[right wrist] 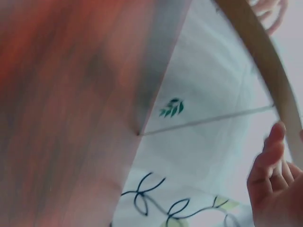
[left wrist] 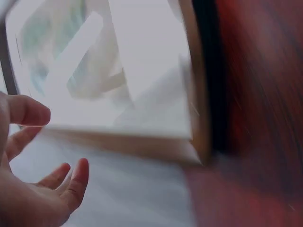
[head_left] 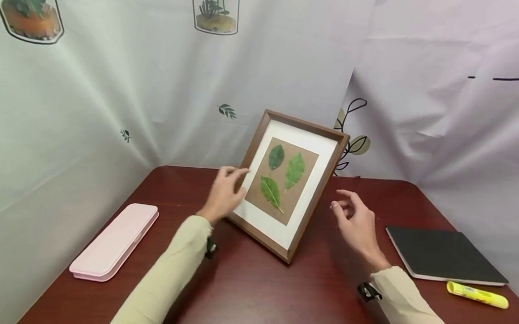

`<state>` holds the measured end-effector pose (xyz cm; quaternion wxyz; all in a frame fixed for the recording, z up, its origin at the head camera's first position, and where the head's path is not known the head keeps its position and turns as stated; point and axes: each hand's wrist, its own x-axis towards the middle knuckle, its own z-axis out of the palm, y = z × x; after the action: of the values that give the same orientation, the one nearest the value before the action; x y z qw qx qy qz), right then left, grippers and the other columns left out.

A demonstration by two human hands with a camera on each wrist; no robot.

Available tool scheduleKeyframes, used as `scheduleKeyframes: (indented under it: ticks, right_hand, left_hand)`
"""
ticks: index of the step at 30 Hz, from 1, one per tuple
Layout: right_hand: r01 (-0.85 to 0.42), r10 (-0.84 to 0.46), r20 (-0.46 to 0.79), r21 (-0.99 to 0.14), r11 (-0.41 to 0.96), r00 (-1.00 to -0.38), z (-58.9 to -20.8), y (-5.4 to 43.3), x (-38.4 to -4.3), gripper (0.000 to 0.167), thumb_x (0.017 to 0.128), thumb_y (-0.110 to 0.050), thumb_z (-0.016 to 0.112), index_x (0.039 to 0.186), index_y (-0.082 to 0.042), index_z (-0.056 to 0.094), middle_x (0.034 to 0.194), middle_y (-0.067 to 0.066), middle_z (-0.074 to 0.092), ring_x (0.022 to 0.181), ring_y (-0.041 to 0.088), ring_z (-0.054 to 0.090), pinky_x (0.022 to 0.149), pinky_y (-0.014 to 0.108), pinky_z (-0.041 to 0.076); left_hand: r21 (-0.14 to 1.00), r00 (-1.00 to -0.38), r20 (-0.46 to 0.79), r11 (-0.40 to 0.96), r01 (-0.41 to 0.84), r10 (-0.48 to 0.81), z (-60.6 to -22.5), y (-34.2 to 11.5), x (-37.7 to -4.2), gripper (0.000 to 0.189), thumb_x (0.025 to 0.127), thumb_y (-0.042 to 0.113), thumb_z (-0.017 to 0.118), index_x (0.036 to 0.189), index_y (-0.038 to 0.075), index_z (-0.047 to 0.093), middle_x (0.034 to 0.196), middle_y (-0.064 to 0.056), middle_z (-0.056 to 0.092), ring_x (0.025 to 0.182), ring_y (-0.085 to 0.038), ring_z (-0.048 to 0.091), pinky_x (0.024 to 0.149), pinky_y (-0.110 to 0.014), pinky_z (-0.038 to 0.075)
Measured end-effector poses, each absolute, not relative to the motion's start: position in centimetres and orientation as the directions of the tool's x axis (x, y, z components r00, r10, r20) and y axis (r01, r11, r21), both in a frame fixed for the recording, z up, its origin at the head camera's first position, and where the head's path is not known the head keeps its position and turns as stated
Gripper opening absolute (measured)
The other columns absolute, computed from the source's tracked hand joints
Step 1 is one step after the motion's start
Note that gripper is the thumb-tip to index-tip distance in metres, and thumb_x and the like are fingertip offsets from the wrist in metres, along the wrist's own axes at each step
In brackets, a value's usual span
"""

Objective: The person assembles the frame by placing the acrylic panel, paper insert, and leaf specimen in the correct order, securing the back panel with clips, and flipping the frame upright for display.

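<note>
A brown wooden picture frame [head_left: 307, 125] stands leaning back on the table, turned at an angle. Inside its white mat, three green leaves [head_left: 295, 170] lie on a brown backing. My left hand [head_left: 224, 192] is at the frame's left side, thumb and fingers spread apart, overlapping its edge in the head view. To the right of the frame, my right hand [head_left: 357, 225] hovers a short way off with loosely bent fingers and holds nothing. In the right wrist view a thin support [right wrist: 208, 120] runs from behind the frame to the tabletop.
A pink case [head_left: 114, 242] lies on the left of the dark red table [head_left: 242, 290]. On the right are a black notebook [head_left: 447, 255] and, before it, a yellow stick with a printed label [head_left: 478, 295]. Pale printed curtains [head_left: 293, 50] hang close around the table.
</note>
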<state>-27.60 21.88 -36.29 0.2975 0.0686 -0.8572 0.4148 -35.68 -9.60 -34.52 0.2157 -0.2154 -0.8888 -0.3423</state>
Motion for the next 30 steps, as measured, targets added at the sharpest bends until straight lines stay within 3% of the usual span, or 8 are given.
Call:
scheduleKeyframes:
  ticks: [4,9,15,22,26,30]
  right_hand:
    - [-0.462,0.100,0.693,-0.574,0.677,-0.714,-37.0,20.1,-27.1,0.038,0.089,-0.012,0.075,0.125,-0.010,0.061,0.097,0.009,0.071,0.058,0.005,0.056,0.055,0.021,0.048]
    - [-0.514,0.031,0.741,-0.495,0.700,-0.671,-38.4,18.6,-27.1,0.060,0.080,-0.007,0.083,0.133,-0.004,0.054,0.104,0.012,0.068,0.054,0.005,0.054,0.055,0.020,0.047]
    - [-0.495,0.069,0.726,-0.532,0.686,-0.685,-38.3,18.0,-27.2,0.078,0.077,-0.006,0.085,0.144,-0.004,0.045,0.107,0.013,0.068,0.055,0.002,0.053,0.058,0.015,0.045]
    - [-0.483,0.061,0.706,-0.542,0.688,-0.705,-38.0,18.1,-28.0,0.075,0.079,-0.005,0.083,0.146,-0.006,0.047,0.107,0.016,0.070,0.055,0.000,0.053,0.056,0.018,0.046]
    - [-0.481,0.049,0.669,-0.582,0.655,-0.742,-37.8,18.7,-28.9,0.074,0.081,-0.001,0.079,0.148,-0.007,0.047,0.110,0.019,0.070,0.056,0.000,0.055,0.056,0.018,0.046]
    - [-0.476,0.031,0.630,-0.616,0.628,-0.776,-37.4,19.5,-30.1,0.073,0.085,0.000,0.076,0.150,-0.011,0.046,0.114,0.019,0.070,0.056,0.004,0.056,0.055,0.018,0.045]
  left_hand:
    - [0.735,-0.904,0.389,0.532,0.420,0.177,-36.1,-13.5,-37.9,0.064,0.091,0.007,0.056,0.151,0.027,0.045,0.150,-0.021,0.041,0.136,-0.041,0.046,0.108,-0.056,0.043]
    - [0.846,-0.929,0.234,0.409,0.341,0.288,-38.1,-15.1,-38.6,0.076,0.096,0.006,0.055,0.158,0.039,0.026,0.159,-0.020,0.036,0.145,-0.040,0.040,0.112,-0.059,0.039]
    - [0.819,-0.921,0.233,0.448,0.359,0.312,-38.2,-14.6,-38.2,0.076,0.095,0.007,0.057,0.157,0.039,0.028,0.161,-0.015,0.036,0.143,-0.038,0.044,0.110,-0.060,0.041]
    - [0.762,-0.912,0.240,0.518,0.389,0.332,-38.2,-15.5,-37.3,0.078,0.093,0.007,0.057,0.156,0.043,0.029,0.156,-0.019,0.041,0.134,-0.043,0.053,0.104,-0.059,0.046]
    - [0.748,-0.905,0.240,0.527,0.403,0.351,-38.5,-16.2,-36.7,0.078,0.093,0.005,0.059,0.156,0.042,0.030,0.155,-0.016,0.042,0.132,-0.040,0.054,0.103,-0.057,0.048]
    - [0.707,-0.880,0.271,0.541,0.457,0.390,-38.6,-16.7,-36.5,0.079,0.090,0.000,0.060,0.155,0.039,0.035,0.146,-0.018,0.050,0.120,-0.036,0.061,0.093,-0.049,0.053]
